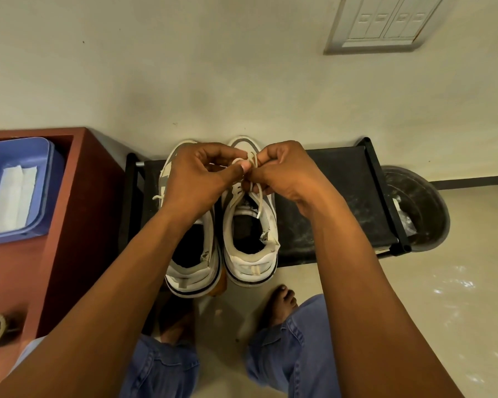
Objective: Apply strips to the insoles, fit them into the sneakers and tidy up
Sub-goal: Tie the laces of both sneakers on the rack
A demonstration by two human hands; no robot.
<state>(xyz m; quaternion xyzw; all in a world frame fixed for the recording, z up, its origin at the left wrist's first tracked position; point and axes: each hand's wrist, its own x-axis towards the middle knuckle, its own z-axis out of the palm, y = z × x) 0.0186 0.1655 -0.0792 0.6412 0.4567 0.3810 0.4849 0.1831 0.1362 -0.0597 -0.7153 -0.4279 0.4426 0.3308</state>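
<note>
Sneakers [222,225] paired at the rack's [342,196] left end.
Left hand [202,179] and right hand [282,173] pinch the lace [252,162]; pull both loops evenly, snug.

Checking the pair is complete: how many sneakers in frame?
2. The left sneaker and the right sneaker stand side by side on the black rack, heels toward the person. Both hands, left hand and right hand, pinch the right one's laces.

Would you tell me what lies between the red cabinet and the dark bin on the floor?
In the head view, the black shoe rack with both sneakers lies between the red cabinet and the dark bin.
</note>
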